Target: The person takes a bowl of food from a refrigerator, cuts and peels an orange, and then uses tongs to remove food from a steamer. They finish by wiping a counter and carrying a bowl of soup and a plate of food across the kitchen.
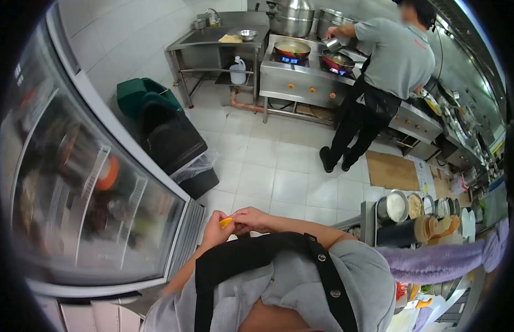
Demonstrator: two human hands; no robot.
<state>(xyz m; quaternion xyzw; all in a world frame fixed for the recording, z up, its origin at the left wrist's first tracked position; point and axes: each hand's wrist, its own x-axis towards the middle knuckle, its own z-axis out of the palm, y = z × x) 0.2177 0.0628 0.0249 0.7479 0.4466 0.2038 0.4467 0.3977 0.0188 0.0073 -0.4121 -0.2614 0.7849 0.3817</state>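
My two hands meet in front of my chest, above my grey shirt and black apron straps. My left hand pinches a small orange-yellow piece at its fingertips. The curled fingers of my right hand close on the same piece from the other side. What the piece is cannot be told at this size.
A glass-door fridge fills the left. Black bins with green lids stand by the wall. Another person works at a gas stove with pans. Steel food containers and a purple cloth are at right.
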